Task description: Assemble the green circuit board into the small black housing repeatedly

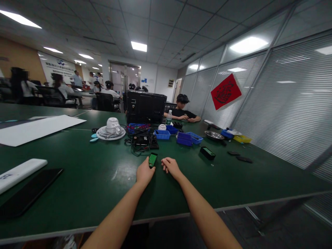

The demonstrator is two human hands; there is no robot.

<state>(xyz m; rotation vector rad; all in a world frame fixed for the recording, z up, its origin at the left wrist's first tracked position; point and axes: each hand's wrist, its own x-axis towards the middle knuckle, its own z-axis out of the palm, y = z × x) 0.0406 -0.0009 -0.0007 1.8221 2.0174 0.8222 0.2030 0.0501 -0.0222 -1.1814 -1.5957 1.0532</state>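
My left hand [145, 172] is closed around a small black case with a green circuit board [153, 159] showing on top, held just above the green table. Close by on the right, my right hand [171, 166] has its fingers curled in, apart from the case. Whether anything is pinched in those fingers is too small to tell. A similar black case with a green face [208, 153] lies on the table to the right of my hands.
Beyond my hands are a black power unit with cables [140, 139], blue bins [162, 134], a white fan [111, 129] and a black monitor [146, 106]. A metal dish [214, 135] and dark flat pieces [244, 159] lie right. A person [183, 110] sits across the table [103, 193].
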